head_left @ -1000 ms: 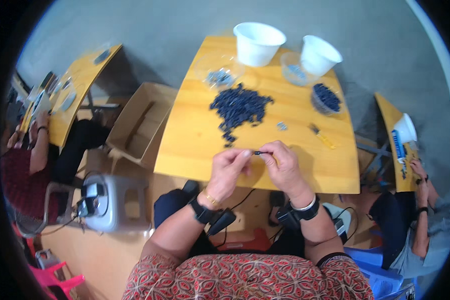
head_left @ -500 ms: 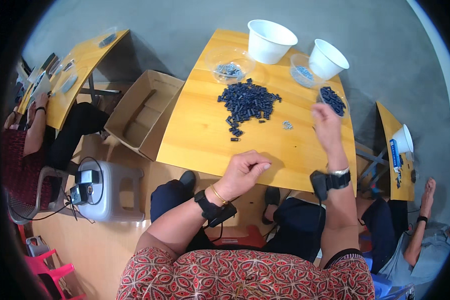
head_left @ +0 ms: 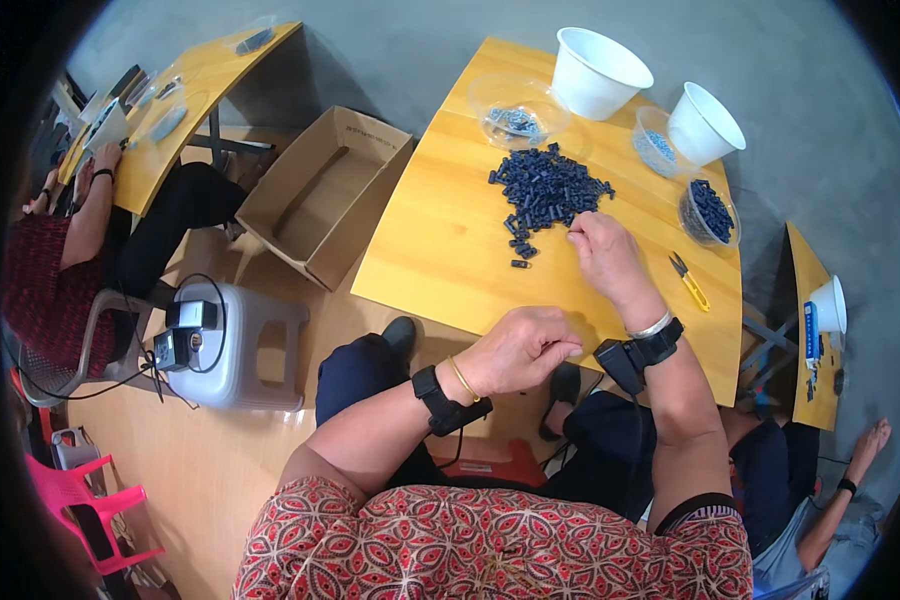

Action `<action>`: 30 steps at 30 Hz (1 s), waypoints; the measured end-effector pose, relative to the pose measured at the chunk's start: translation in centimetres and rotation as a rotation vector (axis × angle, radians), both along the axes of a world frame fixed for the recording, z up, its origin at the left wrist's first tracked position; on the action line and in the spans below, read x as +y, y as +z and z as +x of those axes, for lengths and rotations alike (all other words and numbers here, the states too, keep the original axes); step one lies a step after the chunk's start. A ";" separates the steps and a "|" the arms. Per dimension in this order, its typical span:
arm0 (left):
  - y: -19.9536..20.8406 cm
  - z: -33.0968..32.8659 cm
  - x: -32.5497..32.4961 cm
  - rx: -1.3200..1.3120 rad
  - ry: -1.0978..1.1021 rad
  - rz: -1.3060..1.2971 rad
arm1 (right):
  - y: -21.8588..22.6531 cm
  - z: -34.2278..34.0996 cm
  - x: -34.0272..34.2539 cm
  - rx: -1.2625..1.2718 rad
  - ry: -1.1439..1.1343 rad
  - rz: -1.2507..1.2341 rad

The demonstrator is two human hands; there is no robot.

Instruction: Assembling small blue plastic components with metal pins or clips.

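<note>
My left hand [head_left: 525,350] is closed in a pinch, thumb against the curled fingers, by the table's front edge. What it holds, if anything, is hidden. My right hand [head_left: 610,258] reaches over the table with fingers pressed together, close to the lower right side of a heap of small dark blue plastic pieces [head_left: 545,185]. Nothing can be made out between those fingertips. One loose dark piece [head_left: 520,264] lies in front of the heap. Yellow-handled thread snips [head_left: 692,284] rest to the right of my right hand.
Along the back of the table [head_left: 420,235] stand two white tubs [head_left: 595,85] and clear bowls, two with small metal parts [head_left: 515,122] and one with dark pieces [head_left: 710,212]. A cardboard box [head_left: 320,200] sits left of the table. Co-workers occupy tables at both sides.
My right hand has moved left and nearer, away from the bowl of dark pieces, and now covers the small silvery parts' spot. The snips have come into view. The whole view has shifted.
</note>
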State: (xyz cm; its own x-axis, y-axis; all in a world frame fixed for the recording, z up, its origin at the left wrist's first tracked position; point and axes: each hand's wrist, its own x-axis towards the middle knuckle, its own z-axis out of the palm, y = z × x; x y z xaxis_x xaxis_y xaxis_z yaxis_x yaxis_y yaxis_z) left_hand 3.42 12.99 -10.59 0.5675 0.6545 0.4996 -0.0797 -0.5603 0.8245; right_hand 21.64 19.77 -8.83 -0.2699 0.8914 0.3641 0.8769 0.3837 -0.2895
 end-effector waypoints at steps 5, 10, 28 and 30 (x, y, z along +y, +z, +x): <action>0.1 -0.8 0.9 0.023 0.372 0.152 | 0.3 -0.3 -0.4 0.027 0.012 -0.027; -0.1 -1.6 2.9 0.116 0.717 0.176 | -0.3 0.2 -2.1 0.218 -0.061 -0.159; -0.4 -0.2 3.4 0.295 0.705 0.139 | -0.5 3.8 -4.8 0.201 -0.060 0.099; 0.4 -0.1 3.4 0.314 0.695 0.265 | 0.1 5.7 -4.1 0.222 -0.104 0.096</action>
